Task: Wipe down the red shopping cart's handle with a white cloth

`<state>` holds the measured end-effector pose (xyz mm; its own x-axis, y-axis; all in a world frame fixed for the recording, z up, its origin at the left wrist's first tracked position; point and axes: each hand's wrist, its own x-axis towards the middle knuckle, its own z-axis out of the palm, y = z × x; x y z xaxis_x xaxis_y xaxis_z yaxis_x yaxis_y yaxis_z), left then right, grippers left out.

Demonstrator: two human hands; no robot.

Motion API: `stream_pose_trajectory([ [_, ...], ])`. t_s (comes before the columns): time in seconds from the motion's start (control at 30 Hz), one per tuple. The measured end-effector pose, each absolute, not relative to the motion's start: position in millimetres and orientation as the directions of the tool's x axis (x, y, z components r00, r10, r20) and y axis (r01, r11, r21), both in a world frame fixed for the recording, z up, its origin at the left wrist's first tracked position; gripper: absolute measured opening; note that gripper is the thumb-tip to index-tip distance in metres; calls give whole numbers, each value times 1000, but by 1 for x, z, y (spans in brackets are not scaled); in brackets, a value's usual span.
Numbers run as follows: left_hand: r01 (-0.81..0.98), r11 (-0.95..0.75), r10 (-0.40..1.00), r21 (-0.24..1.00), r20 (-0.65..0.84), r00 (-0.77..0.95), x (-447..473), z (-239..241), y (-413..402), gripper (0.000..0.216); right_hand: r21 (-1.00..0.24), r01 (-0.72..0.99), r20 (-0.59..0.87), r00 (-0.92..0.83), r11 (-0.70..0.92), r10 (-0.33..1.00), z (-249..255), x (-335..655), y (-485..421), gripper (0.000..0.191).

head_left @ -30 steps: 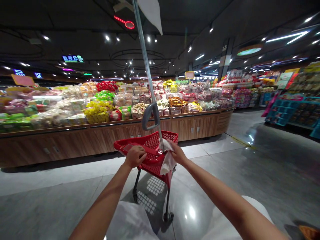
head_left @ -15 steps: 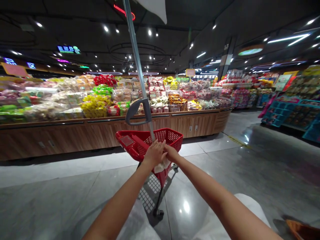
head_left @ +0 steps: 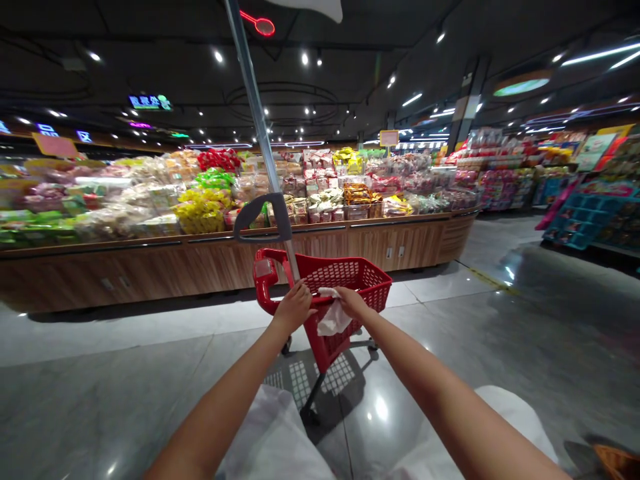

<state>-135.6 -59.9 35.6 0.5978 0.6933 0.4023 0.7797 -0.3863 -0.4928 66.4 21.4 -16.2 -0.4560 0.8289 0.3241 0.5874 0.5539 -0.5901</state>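
Gripping the cloth [head_left: 334, 319], my right hand [head_left: 352, 303] is at the rim of the cart [head_left: 327, 348]; leftward, my left hand [head_left: 294, 308] meets the pole [head_left: 257, 113] low down, closure unclear. Beneath, the wheeled cart could, I judge, swing under lopsided pressure.

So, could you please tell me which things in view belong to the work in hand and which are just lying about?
In use:
White cloth, held in the right hand
Red cart, under both hands
Pole with grey handle, lower end at the left hand

Just around:
Wooden counter
Packaged goods
Blue rack
Red neon sign
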Motion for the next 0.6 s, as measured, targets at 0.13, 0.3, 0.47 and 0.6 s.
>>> stream_pose_trajectory([
  [0.13, 843, -379, 685, -382, 497, 533, -143, 27, -59, 38, -643, 591, 263, -428, 488, 865, -1, 49, 29, 35],
  [0.3, 850, -413, 686, -326, 502, 526, -145, 23, -54, 48, -627, 564, 418, -339, 538, 843, 11, -3, 25, 34],
  [0.47, 844, -448, 682, -295, 498, 536, -147, 23, -57, 48, -671, 404, 434, -466, 622, 771, -9, 8, 7, 29],
  [0.6, 842, -469, 672, -267, 511, 536, -146, 25, -58, 47, -558, 224, 555, -615, 799, 560, -16, 38, -5, 43],
])
